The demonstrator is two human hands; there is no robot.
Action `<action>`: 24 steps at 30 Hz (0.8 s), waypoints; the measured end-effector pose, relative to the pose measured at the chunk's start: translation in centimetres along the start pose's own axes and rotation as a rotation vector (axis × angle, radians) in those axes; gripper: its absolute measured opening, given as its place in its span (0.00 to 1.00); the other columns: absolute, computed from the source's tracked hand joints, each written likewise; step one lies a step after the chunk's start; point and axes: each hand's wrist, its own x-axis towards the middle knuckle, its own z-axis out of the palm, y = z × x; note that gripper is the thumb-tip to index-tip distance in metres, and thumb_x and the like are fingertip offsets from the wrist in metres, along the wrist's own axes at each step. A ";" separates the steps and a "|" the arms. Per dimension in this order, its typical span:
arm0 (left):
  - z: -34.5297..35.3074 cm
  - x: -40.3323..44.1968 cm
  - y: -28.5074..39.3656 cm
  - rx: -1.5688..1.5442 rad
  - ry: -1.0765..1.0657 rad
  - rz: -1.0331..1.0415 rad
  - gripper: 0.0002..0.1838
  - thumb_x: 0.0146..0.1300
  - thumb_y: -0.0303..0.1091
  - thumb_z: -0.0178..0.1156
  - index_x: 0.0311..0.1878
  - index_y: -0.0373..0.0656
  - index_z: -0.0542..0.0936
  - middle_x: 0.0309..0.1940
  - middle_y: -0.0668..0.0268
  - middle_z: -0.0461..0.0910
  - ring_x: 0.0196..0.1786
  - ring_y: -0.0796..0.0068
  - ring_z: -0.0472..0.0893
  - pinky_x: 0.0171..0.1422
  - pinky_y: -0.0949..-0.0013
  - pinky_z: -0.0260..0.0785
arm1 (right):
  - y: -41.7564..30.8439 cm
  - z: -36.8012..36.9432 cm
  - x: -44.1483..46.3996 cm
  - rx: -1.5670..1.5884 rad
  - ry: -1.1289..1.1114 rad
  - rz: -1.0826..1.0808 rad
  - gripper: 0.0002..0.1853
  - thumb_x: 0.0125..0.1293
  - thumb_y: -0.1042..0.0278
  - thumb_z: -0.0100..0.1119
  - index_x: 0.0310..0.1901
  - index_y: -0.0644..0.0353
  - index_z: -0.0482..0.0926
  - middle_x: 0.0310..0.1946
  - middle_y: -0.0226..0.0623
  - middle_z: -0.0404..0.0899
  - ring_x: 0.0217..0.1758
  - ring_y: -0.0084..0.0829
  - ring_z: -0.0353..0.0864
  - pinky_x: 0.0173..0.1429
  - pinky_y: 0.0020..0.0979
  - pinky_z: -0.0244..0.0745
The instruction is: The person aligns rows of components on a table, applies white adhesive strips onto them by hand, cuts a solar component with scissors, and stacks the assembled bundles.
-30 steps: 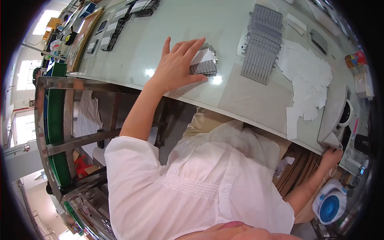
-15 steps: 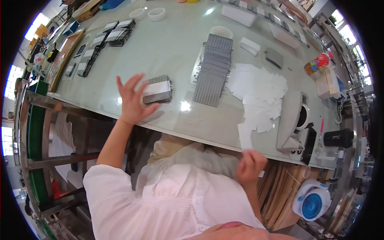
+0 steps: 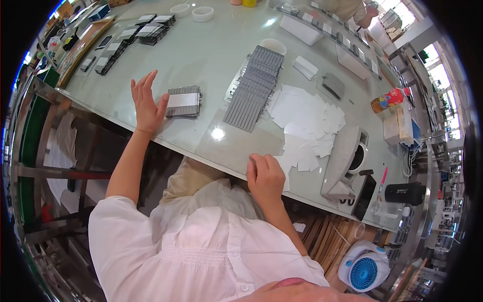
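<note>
My left hand (image 3: 147, 105) is open and upright at the left side of a small stack of grey pieces (image 3: 192, 108). Its thumb is at the stack's edge, and a white paper band (image 3: 182, 100) lies across the stack. My right hand (image 3: 266, 177) has its fingers curled closed over the front edge of the table; anything between them is too small or hidden to tell. A long fanned row of grey pieces (image 3: 247, 103) lies between and beyond my hands. Loose white papers (image 3: 299, 113) spread to the right of that row.
A tape dispenser (image 3: 341, 161), a phone (image 3: 364, 197), a black cylinder (image 3: 405, 193) and a bottle (image 3: 390, 100) stand at the right. Banded stacks (image 3: 155, 29) are at the back left, white bins (image 3: 301, 30) at the back right. Another person's arm (image 3: 370, 16) shows beyond. A fan (image 3: 363, 273) is below the table.
My right hand has come from the tape dispenser leftward to the table's front edge. My left hand has moved off the small stack to its left side. The view has shifted to the right.
</note>
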 end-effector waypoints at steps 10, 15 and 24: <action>0.5 -0.2 -0.2 0.077 0.013 -0.039 0.33 0.76 0.50 0.57 0.77 0.43 0.67 0.70 0.57 0.74 0.75 0.54 0.69 0.87 0.40 0.39 | 0.4 0.2 -0.2 -0.006 -0.006 -0.072 0.09 0.64 0.71 0.67 0.46 0.58 0.82 0.33 0.37 0.74 0.36 0.40 0.78 0.39 0.41 0.75; 1.0 -0.3 -0.7 0.071 0.007 -0.041 0.32 0.76 0.50 0.58 0.76 0.44 0.67 0.70 0.56 0.75 0.74 0.53 0.70 0.86 0.40 0.42 | 0.2 0.3 -0.2 -0.033 0.015 -0.105 0.08 0.65 0.71 0.66 0.45 0.59 0.82 0.34 0.37 0.74 0.36 0.40 0.78 0.39 0.41 0.75; 1.0 0.3 -1.0 0.002 0.004 -0.032 0.29 0.75 0.45 0.61 0.73 0.43 0.69 0.67 0.57 0.78 0.70 0.52 0.73 0.85 0.40 0.46 | -0.1 0.9 -0.2 -0.139 0.065 -0.112 0.09 0.62 0.69 0.68 0.44 0.55 0.83 0.33 0.36 0.74 0.37 0.40 0.79 0.39 0.41 0.76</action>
